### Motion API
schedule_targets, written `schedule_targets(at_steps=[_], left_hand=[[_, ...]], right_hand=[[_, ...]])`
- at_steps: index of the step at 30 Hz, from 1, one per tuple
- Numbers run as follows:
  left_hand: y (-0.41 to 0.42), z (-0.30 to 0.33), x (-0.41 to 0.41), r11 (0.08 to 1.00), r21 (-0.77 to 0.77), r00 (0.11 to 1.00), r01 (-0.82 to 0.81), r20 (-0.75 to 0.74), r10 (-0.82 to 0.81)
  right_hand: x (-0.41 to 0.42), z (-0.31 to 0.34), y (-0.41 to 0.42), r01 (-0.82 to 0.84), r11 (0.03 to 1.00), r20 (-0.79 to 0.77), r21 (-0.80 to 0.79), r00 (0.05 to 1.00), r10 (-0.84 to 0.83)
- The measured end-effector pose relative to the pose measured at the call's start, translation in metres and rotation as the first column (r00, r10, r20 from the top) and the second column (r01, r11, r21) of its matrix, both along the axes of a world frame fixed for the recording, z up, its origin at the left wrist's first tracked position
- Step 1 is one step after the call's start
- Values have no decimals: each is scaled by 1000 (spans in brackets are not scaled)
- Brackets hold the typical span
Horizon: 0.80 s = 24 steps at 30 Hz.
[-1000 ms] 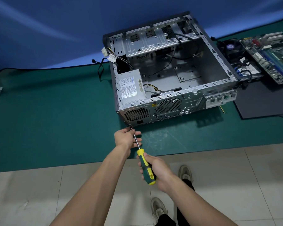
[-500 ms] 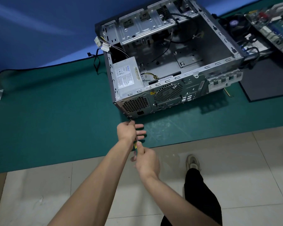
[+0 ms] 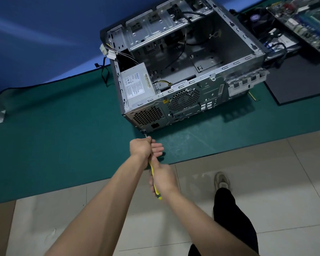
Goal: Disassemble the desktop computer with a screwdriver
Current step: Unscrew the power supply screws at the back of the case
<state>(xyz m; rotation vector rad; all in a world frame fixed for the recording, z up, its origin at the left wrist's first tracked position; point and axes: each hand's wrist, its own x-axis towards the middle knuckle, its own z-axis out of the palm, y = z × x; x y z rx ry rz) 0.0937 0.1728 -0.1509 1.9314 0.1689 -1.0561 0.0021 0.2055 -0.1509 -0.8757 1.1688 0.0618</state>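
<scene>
A repair workshop — green work mat (image 3: 54, 145), bare motherboard (image 3: 307, 24), tiled floor (image 3: 266, 172).

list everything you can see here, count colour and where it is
computer case: 1, grey metal, open, on the green mat
power supply: 1, grey, near left corner inside the case
green mat: 1, on the floor under the case
black mat: 1, right of the case
motherboard: 1, green, top right
cooler fan: 1, black, beside the motherboard
screwdriver: 1, yellow and green, tip at the case's lower rear corner
shoe: 1, grey, on the tiles
left hand: 1, holds the shaft
right hand: 1, grips the handle
</scene>
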Motion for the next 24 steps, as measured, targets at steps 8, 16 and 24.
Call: schedule_targets(at_steps=[8, 16, 24], left_hand=[[2, 2, 3, 991, 104, 988, 86, 119, -99], [9, 2, -1, 998, 12, 998, 55, 22, -55], [6, 6, -1, 998, 57, 996, 27, 81, -32]], right_hand=[[8, -4, 12, 86, 995, -8, -59, 996, -87], [-9, -13, 2, 2, 990, 10, -139, 1000, -1], [-12, 1, 0, -52, 973, 226, 224, 974, 0]])
